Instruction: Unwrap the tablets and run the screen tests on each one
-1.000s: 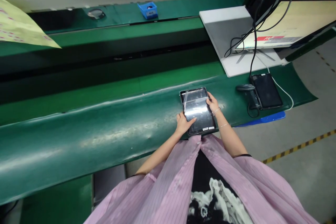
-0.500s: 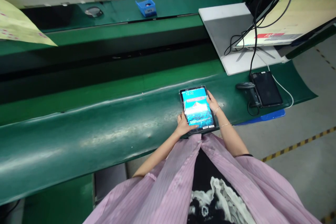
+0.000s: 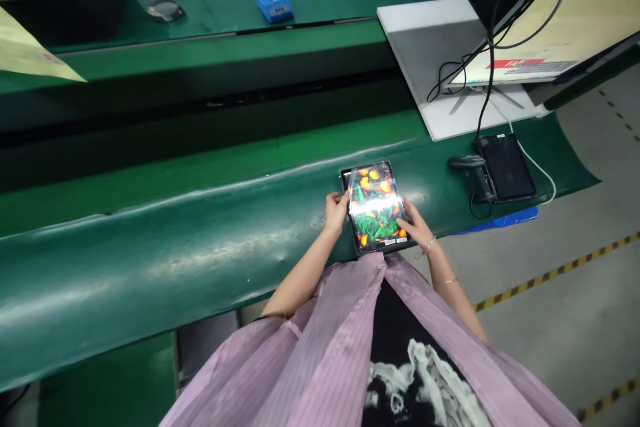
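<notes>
One tablet (image 3: 375, 208) lies flat on the green conveyor belt (image 3: 200, 213), near the belt's front edge, screen up, showing a fruit-and-leaf image. Two hands on it: left hand (image 3: 336, 210) has fingers curled against the upper left edge, right hand (image 3: 416, 230) has fingertips on the lower right corner. Neither is pinching, both rest lightly, probably steadying it while leaving the screen in view. Right of it on the belt: one handheld barcode scanner (image 3: 467, 161) just beside one dark tablet (image 3: 505, 167), with one white cable (image 3: 537, 163) running past. One monitor (image 3: 550, 33) stands behind, one blue bin (image 3: 273, 3) sits on the far green ledge (image 3: 350, 0)
</notes>
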{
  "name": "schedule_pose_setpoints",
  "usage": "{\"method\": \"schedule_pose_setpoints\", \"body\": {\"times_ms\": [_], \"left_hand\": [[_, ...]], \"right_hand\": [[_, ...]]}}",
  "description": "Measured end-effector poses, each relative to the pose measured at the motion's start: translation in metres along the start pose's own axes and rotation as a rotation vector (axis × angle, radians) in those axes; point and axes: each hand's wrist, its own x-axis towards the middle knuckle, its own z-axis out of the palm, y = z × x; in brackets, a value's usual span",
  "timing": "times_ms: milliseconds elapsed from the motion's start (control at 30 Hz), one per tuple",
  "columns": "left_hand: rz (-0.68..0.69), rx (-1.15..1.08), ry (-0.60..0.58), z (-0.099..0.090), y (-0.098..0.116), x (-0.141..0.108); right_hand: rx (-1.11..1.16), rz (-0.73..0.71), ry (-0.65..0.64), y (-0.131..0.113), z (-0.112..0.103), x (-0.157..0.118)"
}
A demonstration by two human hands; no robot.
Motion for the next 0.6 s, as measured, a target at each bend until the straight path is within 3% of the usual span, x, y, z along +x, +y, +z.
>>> {"method": "schedule_pose_setpoints", "body": {"times_ms": [100,200,367,600], "left_hand": [[-0.023,-0.051,0.014,-0.007,0.002,0.001],[-0.032,-0.071,-0.035,-0.010,-0.005,-0.016],[-0.011,-0.079,-0.117,-0.008,-0.018,-0.042],[0.059,-0.022,-0.117,-0.009,-0.016,-0.040]], "right_hand": [[-0.085,-0.039,-0.027,0.004,0.004,-0.020],[-0.232,-0.089,-0.073,0.006,0.005,-0.029],[-0.375,-0.130,-0.145,0.006,0.002,-0.026],[-0.448,-0.125,-0.122,0.001,0.006,-0.022]]}}
